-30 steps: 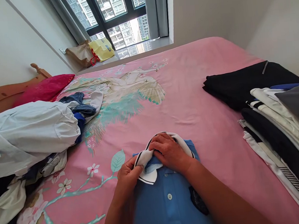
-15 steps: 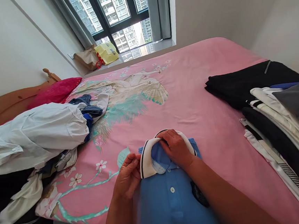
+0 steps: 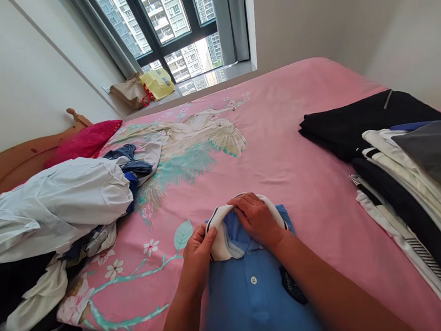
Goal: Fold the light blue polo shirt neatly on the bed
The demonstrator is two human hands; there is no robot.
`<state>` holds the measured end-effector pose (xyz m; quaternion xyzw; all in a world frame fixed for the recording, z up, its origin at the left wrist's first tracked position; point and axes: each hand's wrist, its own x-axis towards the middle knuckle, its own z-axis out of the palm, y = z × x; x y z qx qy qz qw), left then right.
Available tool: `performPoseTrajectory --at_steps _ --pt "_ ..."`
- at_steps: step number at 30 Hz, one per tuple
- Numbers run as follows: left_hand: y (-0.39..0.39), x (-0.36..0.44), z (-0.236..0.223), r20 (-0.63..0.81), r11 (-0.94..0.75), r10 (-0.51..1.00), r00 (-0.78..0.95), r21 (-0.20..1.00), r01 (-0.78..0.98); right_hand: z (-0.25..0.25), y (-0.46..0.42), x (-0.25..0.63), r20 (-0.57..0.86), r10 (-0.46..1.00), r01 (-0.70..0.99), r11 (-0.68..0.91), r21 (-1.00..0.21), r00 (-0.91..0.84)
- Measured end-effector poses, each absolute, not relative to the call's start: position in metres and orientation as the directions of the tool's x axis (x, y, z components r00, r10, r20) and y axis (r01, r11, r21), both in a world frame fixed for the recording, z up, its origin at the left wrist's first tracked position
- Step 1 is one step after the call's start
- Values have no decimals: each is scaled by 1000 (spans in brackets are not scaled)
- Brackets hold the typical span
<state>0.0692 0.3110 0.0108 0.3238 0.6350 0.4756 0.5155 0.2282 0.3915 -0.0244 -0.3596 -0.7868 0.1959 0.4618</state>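
Blue polo shirt (image 3: 255,296) lies flat on the near edge of the pink bed (image 3: 288,144) — soft, light, limp cloth, best taken at its stiffer white collar (image 3: 220,232). Left hand (image 3: 197,255) pinches the collar's left side, fingers closed; right hand (image 3: 258,221) presses it down, fingers curled. Folded clothes (image 3: 406,170) sit well apart.

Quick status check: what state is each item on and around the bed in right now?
Blue polo shirt: flat, buttoned.
White collar: partly turned, gripped.
Left hand: pinching collar.
Right hand: pressing collar.
Unfolded clothes pile: heaped, crumpled.
Folded stack: folded, layered.
Yellow bag: lying on sill.
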Motion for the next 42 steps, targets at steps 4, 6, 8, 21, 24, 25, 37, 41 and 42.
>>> performPoseTrajectory --at_steps 4,6,8,21,24,25,37,41,42 --pt "313 74 3 -410 340 872 -268 901 -269 -27 391 228 582 749 385 662 -643 -316" --pt "314 76 1 -380 325 865 -327 922 -211 -27 391 228 582 750 390 661 -641 -315" --pt "312 79 1 -288 293 876 -387 955 -49 -27 391 228 580 748 398 663 -634 -324" --pt "315 79 18 356 -35 926 -128 417 908 -17 386 231 652 678 322 735 -596 -339" --pt "322 74 22 191 49 970 -153 460 887 -15 387 238 681 676 323 735 -596 -281" --pt "324 71 23 145 93 970 -195 520 849 -14 389 242 686 691 339 717 -610 -227" --pt "348 56 1 99 148 954 -282 660 736 -10 421 296 144 941 612 310 -727 -306" --pt "350 55 1 231 -57 972 -50 435 899 -2 416 300 106 920 647 344 -681 -377" --pt "351 55 2 228 -86 974 -10 405 910 0 415 300 114 924 650 340 -680 -365"
